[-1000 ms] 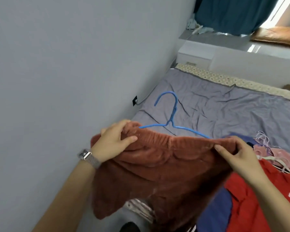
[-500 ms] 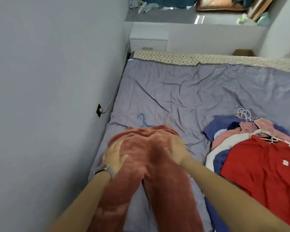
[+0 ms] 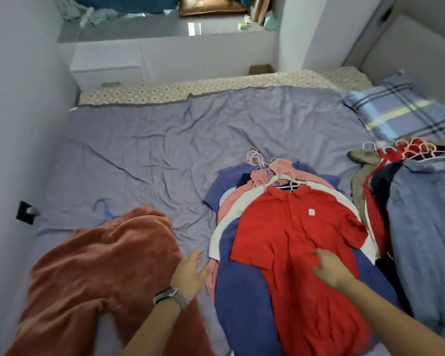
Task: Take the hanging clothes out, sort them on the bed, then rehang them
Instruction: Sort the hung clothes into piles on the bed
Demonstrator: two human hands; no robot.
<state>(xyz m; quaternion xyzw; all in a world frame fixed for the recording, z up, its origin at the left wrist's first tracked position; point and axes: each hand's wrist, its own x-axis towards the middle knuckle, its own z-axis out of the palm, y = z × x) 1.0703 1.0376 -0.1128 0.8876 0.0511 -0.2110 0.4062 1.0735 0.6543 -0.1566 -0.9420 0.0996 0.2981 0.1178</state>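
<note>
Rust-brown fleece trousers point(image 3: 100, 265) lie flat on the bed's left side, with the hook of a blue hanger point(image 3: 103, 210) poking out at their waist. A red polo shirt point(image 3: 301, 240) tops a middle pile of clothes on hangers. A third pile with a blue denim shirt point(image 3: 424, 227) lies at the right. My left hand point(image 3: 190, 273), with a watch on its wrist, hovers with spread fingers over the sheet between the trousers and the middle pile, holding nothing. My right hand point(image 3: 328, 269) rests on the red shirt with its fingers loosely bent.
The grey-purple sheet point(image 3: 165, 155) covers the bed up to a patterned mattress edge. A plaid pillow point(image 3: 401, 114) lies at the far right. The grey wall with a black socket point(image 3: 25, 211) runs along the left. A white drawer unit point(image 3: 107, 66) stands beyond the bed.
Both hands have left the brown trousers, which now lie on the bed. My view and hands have swung right; the right hand now lies on the red shirt.
</note>
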